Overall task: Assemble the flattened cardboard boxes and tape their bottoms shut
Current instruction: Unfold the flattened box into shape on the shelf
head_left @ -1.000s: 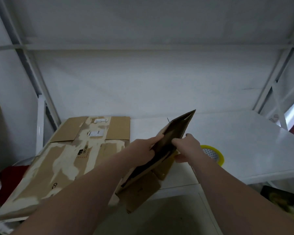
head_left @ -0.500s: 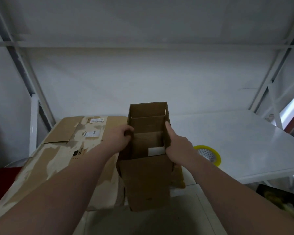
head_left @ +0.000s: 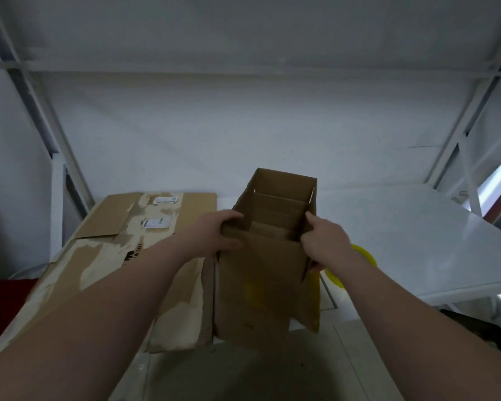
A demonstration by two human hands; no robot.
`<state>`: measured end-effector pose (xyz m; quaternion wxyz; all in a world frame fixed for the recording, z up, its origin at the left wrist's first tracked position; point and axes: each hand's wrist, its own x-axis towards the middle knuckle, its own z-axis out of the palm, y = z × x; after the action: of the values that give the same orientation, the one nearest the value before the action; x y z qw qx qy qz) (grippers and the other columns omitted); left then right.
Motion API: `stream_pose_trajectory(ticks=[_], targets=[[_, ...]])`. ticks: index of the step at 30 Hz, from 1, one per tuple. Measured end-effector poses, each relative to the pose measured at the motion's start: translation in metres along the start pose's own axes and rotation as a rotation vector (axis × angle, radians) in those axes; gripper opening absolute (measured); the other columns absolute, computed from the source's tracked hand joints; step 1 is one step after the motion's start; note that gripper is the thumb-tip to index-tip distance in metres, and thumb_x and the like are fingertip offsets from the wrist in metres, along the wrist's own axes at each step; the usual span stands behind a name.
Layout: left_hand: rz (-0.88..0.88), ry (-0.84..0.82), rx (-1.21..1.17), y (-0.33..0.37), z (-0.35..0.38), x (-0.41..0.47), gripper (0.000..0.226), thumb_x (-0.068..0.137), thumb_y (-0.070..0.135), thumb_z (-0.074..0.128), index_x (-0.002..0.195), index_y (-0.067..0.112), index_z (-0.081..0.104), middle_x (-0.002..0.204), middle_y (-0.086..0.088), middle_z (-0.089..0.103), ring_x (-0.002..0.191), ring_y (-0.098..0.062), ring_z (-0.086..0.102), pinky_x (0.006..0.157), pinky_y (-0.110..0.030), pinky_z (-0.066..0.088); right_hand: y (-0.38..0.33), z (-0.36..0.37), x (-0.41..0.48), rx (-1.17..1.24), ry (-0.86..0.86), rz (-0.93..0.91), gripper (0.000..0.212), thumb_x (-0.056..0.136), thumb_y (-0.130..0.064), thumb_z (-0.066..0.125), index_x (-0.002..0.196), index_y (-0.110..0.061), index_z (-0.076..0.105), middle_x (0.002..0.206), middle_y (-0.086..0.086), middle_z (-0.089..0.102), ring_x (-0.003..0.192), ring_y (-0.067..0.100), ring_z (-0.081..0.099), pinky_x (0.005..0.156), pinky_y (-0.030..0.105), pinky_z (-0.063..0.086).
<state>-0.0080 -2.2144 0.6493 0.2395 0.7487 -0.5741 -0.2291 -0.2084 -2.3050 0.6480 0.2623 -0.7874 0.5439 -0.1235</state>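
Left hand [head_left: 214, 238] grips the left wall of the opened cardboard box [head_left: 261, 285], its fingers curled over the rim and the thumb pressed on the near panel. The right hand [head_left: 324, 241] holds the opposite wall the same way: one fingertip lies along the right rim, and the other fingers wrap round the outside corner lower down. Both forearms reach in from the near edge of the view.

The box stands open as a squared tube between the two hands, its mouth tilted up and away toward the far wall. Its inner flaps are visible inside, and a loose flap hangs down at its near right corner. It is over the near edge of the white bench [head_left: 417, 241].

Just left of the box, a stack of flattened cardboard [head_left: 113, 256] lies on the bench. Its top sheet is scuffed with pale torn patches and carries two white labels [head_left: 164, 200] near the far end. A yellow tape roll [head_left: 365, 256] lies on the bench just right of the box, mostly hidden behind the right wrist. White metal frame posts [head_left: 457, 146] rise at both sides.
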Motion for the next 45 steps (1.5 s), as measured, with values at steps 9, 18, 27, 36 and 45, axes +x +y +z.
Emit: stream_pose_trajectory(ticks=[9, 18, 27, 36, 45], targets=[[0.148, 0.307, -0.184, 0.036, -0.011, 0.009, 0.029, 0.096, 0.02, 0.055, 0.123, 0.027, 0.06, 0.109, 0.004, 0.052, 0.084, -0.026, 0.063, 0.071, -0.034, 0.06, -0.013, -0.049, 0.01, 0.182, -0.032, 0.163, 0.048, 0.085, -0.003, 0.035, 0.127, -0.014, 0.055, 0.105, 0.017, 0.066, 0.058, 0.034, 0.069, 0.064, 0.039, 0.06], [0.078, 0.47, 0.116, 0.007, -0.036, 0.007, 0.039, 0.086, -0.01, 0.038, 0.085, 0.02, 0.064, 0.084, 0.002, 0.058, 0.081, -0.02, 0.052, 0.061, -0.025, 0.035, -0.048, -0.039, -0.008, -0.071, -0.256, -0.022, 0.016, 0.094, -0.009, 0.043, 0.09, -0.008, 0.059, 0.077, 0.012, 0.067, 0.054, 0.022, 0.067, 0.054, 0.025, 0.054], [-0.013, 0.508, 0.042, -0.035, -0.026, 0.004, 0.033, 0.09, -0.006, 0.038, 0.101, 0.014, 0.062, 0.099, -0.008, 0.059, 0.098, -0.028, 0.054, 0.072, -0.03, 0.041, -0.032, 0.002, -0.005, -0.54, 0.151, -0.396, 0.026, 0.091, -0.034, 0.057, 0.117, -0.037, 0.061, 0.116, 0.0, 0.043, 0.115, 0.021, 0.037, 0.097, 0.039, 0.037], [-0.145, 0.215, -0.379, -0.022, 0.023, 0.008, 0.07, 0.098, 0.045, 0.04, 0.152, 0.032, -0.003, 0.161, -0.007, -0.009, 0.147, -0.029, 0.004, 0.117, -0.044, 0.012, -0.04, 0.026, -0.012, -0.26, 0.05, -0.434, 0.023, 0.092, -0.035, 0.058, 0.115, -0.039, 0.062, 0.119, -0.011, 0.059, 0.123, 0.02, 0.035, 0.109, 0.057, 0.022], [-0.217, 0.101, -0.295, -0.036, 0.02, 0.027, 0.095, 0.089, 0.031, 0.065, 0.153, 0.026, -0.004, 0.16, -0.006, 0.012, 0.142, -0.029, 0.024, 0.113, -0.04, 0.026, -0.039, 0.028, 0.003, -0.193, 0.127, -0.34, 0.038, 0.09, -0.06, 0.045, 0.087, -0.032, 0.07, 0.109, -0.006, 0.061, 0.122, 0.019, 0.038, 0.099, 0.042, 0.031]])
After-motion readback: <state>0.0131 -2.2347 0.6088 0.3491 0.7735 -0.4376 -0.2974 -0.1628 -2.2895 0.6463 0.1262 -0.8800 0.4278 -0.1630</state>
